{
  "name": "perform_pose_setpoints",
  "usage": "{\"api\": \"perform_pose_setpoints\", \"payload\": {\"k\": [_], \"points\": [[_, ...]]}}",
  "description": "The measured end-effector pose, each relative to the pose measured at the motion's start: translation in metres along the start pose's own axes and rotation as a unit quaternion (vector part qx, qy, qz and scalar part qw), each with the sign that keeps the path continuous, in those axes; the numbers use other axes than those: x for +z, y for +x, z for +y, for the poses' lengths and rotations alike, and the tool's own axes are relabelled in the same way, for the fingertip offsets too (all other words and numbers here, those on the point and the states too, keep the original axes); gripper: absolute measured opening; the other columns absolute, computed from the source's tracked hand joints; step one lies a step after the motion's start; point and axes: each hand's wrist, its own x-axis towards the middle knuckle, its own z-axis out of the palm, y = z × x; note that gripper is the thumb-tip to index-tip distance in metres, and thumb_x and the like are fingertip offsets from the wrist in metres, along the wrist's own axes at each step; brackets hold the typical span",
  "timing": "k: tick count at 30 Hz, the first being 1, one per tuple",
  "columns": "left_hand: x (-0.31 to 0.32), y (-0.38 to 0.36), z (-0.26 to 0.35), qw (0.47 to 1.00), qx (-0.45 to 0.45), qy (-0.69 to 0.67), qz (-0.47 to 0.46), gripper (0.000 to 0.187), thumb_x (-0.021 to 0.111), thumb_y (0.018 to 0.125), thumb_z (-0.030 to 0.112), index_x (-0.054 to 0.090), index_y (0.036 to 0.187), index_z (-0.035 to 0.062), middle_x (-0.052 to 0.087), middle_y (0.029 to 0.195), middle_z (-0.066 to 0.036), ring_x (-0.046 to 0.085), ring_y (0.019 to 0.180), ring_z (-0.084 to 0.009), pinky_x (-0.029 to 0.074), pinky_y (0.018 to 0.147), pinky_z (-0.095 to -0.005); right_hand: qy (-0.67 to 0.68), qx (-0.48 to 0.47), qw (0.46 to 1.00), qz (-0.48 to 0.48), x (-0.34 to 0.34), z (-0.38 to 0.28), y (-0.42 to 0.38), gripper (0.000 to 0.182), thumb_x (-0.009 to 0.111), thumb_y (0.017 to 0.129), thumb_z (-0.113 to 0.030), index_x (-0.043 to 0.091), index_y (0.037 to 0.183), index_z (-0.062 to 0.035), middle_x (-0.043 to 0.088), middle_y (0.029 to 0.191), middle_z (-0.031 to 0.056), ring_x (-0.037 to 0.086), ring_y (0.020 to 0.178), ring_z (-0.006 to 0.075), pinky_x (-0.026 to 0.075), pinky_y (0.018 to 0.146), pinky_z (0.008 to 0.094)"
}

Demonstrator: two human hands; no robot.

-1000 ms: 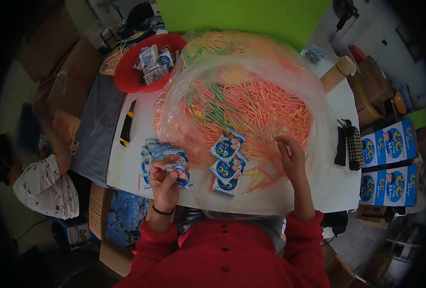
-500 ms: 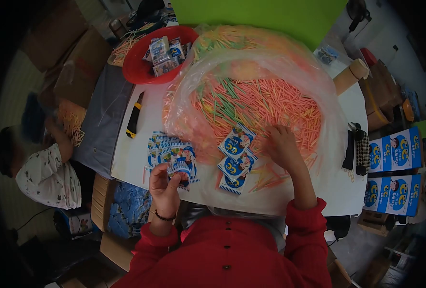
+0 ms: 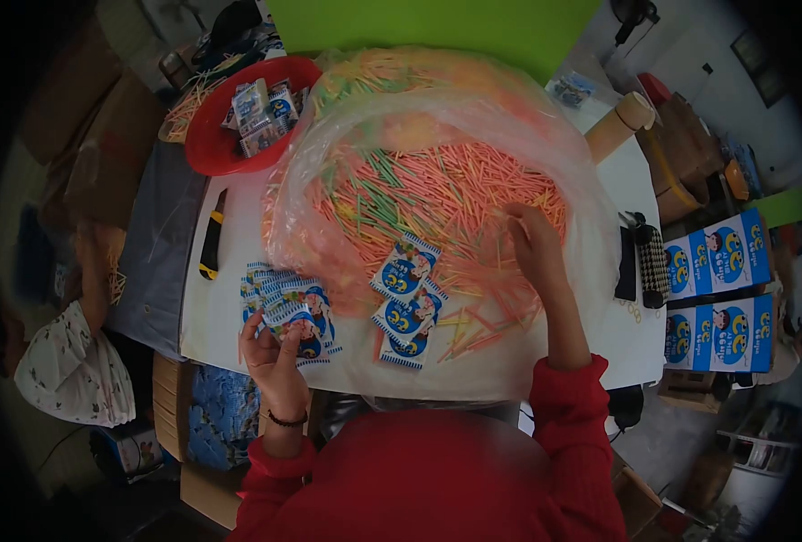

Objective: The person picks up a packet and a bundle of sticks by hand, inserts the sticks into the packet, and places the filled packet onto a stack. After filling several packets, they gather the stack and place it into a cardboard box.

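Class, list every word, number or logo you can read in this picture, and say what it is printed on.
None can be read.
Packets: blue print with a cartoon figure, too blurred.
Boxes: the same blue design, lettering too small.
Packets in the red bowl: too small.

White worktable [image 3: 238, 307] occupies the centre of view; a bright green panel [image 3: 437, 27] stands beyond its far edge at 12 o'clock; brown cardboard boxes [image 3: 103, 154] are stacked at 10 o'clock and more cartons [image 3: 171, 397] sit under the table at 7 o'clock; blue printed boxes [image 3: 722, 298] stand at 3 o'clock; pale wall [image 3: 690, 63] at 1 o'clock; light is even and soft; view edges are dark.
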Motion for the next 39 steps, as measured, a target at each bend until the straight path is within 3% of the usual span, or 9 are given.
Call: {"api": "perform_pose_setpoints", "payload": {"k": [5,7,16,18,19,25,27,34,39], "points": [[-0.013,0.005,-0.016,0.903,0.115,0.413,0.014,0.059,0.074,0.08,0.002,0.047,0.132,0.0032,0.057,0.12,-0.014,0.056,0.103,-0.023,0.046,0.09,-0.0392,-0.066,-0.035,0.992,0.097,-0.032,0.06,0.05,0.024,0.053,0.095,-0.014,0.06,0.113,0.0004,0.064,0.108,0.018,0.062,0.095,0.0322,0.049,0.081,0.039],[-0.008,0.009,-0.004,0.721,0.241,0.65,-0.004,0.059,0.076,0.079,0.011,0.05,0.132,0.0043,0.055,0.123,-0.014,0.048,0.111,-0.0293,0.036,0.096,-0.045,-0.118,-0.047,0.987,0.099,-0.045,0.085,0.061,0.025,0.051,0.097,-0.016,0.06,0.114,0.001,0.065,0.109,0.0179,0.063,0.095,0.0329,0.049,0.081,0.0382],[0.028,-0.001,0.029,0.713,0.326,0.592,-0.186,0.036,0.074,0.076,0.008,0.065,0.112,0.011,0.057,0.122,-0.008,0.046,0.112,-0.0295,0.031,0.096,-0.0413,-0.198,-0.037,0.978,-0.055,-0.062,0.106,0.099,0.031,0.05,0.097,-0.017,0.059,0.122,0.0005,0.063,0.118,0.0149,0.059,0.109,0.0263,0.047,0.09,0.0363],[0.045,0.003,0.025,0.713,0.34,0.584,-0.188,0.032,0.074,0.073,0.006,0.068,0.104,0.0117,0.058,0.119,-0.007,0.047,0.109,-0.0279,0.033,0.092,-0.0392,0.211,-0.011,0.969,-0.132,-0.064,0.172,0.108,0.036,0.047,0.097,-0.012,0.052,0.127,0.0086,0.056,0.129,0.0178,0.056,0.116,0.0271,0.045,0.097,0.0368],[0.052,0.006,0.024,0.722,0.333,0.57,-0.207,0.032,0.073,0.074,0.006,0.067,0.105,0.0111,0.058,0.118,-0.007,0.048,0.108,-0.0272,0.034,0.091,-0.039,0.214,-0.01,0.967,-0.136,-0.063,0.169,0.106,0.036,0.047,0.097,-0.012,0.052,0.127,0.0086,0.056,0.129,0.0178,0.056,0.116,0.0271,0.045,0.097,0.0368],[0.097,0.037,-0.003,0.751,0.259,0.56,-0.235,0.027,0.074,0.075,0.02,0.064,0.097,0.0078,0.058,0.1,-0.007,0.051,0.1,-0.0258,0.036,0.084,-0.0397,-0.261,-0.011,0.965,-0.016,-0.072,0.14,0.098,0.035,0.054,0.096,-0.034,0.06,0.122,-0.01,0.064,0.114,0.0098,0.06,0.1,0.0288,0.048,0.085,0.035],[0.109,0.044,-0.015,0.742,0.23,0.583,-0.239,0.029,0.074,0.075,0.026,0.063,0.094,0.0071,0.057,0.096,-0.008,0.051,0.1,-0.0264,0.036,0.083,-0.0405,0.072,-0.016,0.986,-0.151,-0.074,0.181,0.109,0.035,0.053,0.094,-0.005,0.051,0.126,0.0089,0.055,0.128,0.0176,0.058,0.108,0.024,0.048,0.091,0.0316],[0.122,0.051,-0.056,0.752,0.22,0.57,-0.249,0.042,0.08,0.068,0.034,0.059,0.093,0.0075,0.056,0.101,-0.009,0.05,0.105,-0.0286,0.037,0.088,-0.0438,0.052,-0.023,0.998,-0.038,-0.076,0.05,0.091,0.039,0.056,0.096,-0.027,0.056,0.126,-0.0021,0.062,0.118,0.0117,0.059,0.107,0.0233,0.047,0.089,0.0339],[0.113,0.069,-0.055,0.79,0.071,0.499,-0.35,0.037,0.079,0.07,0.025,0.055,0.089,0.0043,0.06,0.086,-0.015,0.057,0.086,-0.0329,0.045,0.076,-0.0412,0.447,-0.005,0.891,-0.081,-0.066,0.025,0.097,0.037,0.057,0.095,-0.022,0.056,0.125,0.0,0.061,0.12,0.0107,0.057,0.108,0.0218,0.046,0.09,0.034]]}}
